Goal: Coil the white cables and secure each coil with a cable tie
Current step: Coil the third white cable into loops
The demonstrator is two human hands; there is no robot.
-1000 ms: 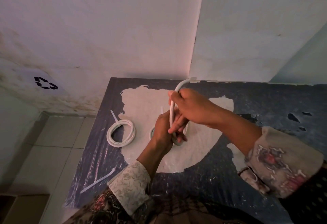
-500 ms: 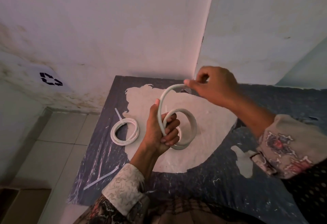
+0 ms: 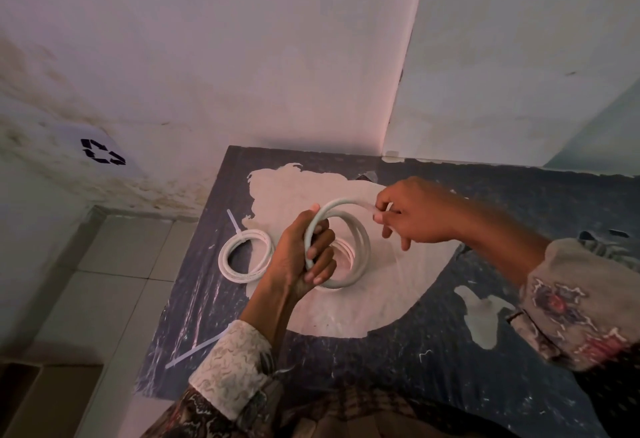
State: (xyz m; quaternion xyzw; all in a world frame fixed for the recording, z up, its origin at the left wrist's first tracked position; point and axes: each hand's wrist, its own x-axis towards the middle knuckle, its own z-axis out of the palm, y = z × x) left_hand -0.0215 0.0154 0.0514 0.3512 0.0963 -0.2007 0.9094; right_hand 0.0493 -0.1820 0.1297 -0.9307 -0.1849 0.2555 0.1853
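Observation:
My left hand [image 3: 304,257] grips a white cable coil [image 3: 358,250] of several loops, held upright above the table. The cable's free end [image 3: 346,202] arcs up and to the right from my fist. My right hand [image 3: 415,214] pinches that end between thumb and forefinger, with the other fingers spread. To the left, a second white coil [image 3: 246,254] lies flat on the table, bound by a white cable tie [image 3: 234,224] whose tail points away from me. One loose cable tie [image 3: 194,351] lies near the table's front left edge.
The dark table top [image 3: 450,351] has a large worn pale patch in its middle. Walls meet in a corner just behind the table. A tiled floor [image 3: 104,281] drops off to the left, with a cardboard box [image 3: 41,399] at the lower left.
My right hand swung away from the coil up to the right with the cable's end, then came down closer to the coil. My left hand kept its grip on the loops.

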